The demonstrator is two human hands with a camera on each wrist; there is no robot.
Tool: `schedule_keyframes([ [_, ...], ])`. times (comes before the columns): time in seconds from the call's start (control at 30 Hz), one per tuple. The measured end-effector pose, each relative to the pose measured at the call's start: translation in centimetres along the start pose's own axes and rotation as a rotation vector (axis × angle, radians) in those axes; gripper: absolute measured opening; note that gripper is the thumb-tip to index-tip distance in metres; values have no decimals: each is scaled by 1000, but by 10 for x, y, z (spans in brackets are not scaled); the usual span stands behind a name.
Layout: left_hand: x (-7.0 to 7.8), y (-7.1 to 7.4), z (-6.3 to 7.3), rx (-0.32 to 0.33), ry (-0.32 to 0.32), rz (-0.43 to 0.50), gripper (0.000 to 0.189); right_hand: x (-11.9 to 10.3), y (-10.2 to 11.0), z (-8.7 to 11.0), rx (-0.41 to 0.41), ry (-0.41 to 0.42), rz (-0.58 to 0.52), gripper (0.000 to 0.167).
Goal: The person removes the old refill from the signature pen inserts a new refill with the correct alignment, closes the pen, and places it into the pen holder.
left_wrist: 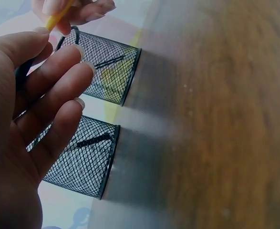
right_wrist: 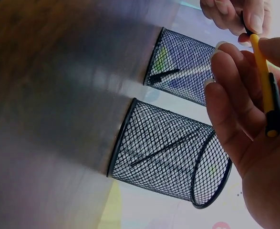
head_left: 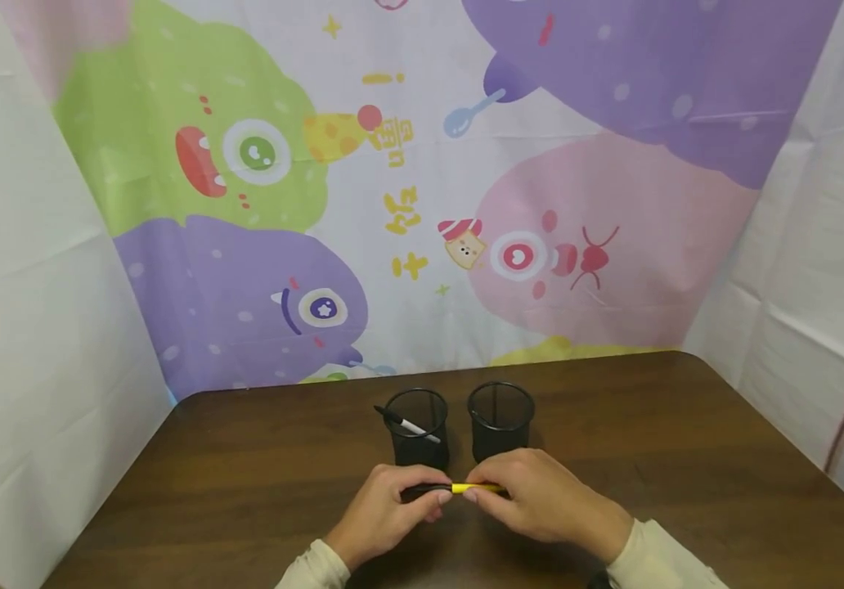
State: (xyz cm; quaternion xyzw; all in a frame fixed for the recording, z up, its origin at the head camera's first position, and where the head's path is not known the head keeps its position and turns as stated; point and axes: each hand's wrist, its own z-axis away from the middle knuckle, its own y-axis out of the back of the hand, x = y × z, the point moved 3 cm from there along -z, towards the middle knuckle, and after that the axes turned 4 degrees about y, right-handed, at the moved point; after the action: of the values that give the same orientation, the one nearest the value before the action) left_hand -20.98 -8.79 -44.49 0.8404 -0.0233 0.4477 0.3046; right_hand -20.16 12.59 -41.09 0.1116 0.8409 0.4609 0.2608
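Both hands hold one slim yellow and black pen (head_left: 458,488) level above the table, in front of two mesh cups. The left hand (head_left: 392,507) pinches its black end between thumb and fingers. On the yellow part, the right hand (head_left: 540,499) has thumb and fingertips pinched. A black clip and a black rear end show on the yellow barrel (right_wrist: 260,62) in the right wrist view. The left black mesh cup (head_left: 422,454) holds a marker (head_left: 416,428) with a white barrel and black cap, leaning across it. Beside it stands the right black mesh cup (head_left: 501,442).
The dark wooden table (head_left: 245,474) has rounded far corners. A printed cloth (head_left: 407,327) with cartoon monsters hangs behind it, and white cloth (head_left: 17,286) hangs along both sides. A small dark object (head_left: 600,580) shows at the bottom edge by the right sleeve.
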Motion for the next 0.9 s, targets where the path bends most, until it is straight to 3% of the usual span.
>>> schedule_keyframes([
  [0.23, -2, -1, 4, -2, 21, 8, 14, 0, -3, 1, 5, 5, 8, 17],
  [0.63, -1, -3, 7, 14, 0, -21, 14, 0, -2, 3, 20, 14, 40, 16],
  [0.9, 0, 0, 1, 16, 8, 1, 20, 0, 3, 1, 70, 52, 69, 11],
])
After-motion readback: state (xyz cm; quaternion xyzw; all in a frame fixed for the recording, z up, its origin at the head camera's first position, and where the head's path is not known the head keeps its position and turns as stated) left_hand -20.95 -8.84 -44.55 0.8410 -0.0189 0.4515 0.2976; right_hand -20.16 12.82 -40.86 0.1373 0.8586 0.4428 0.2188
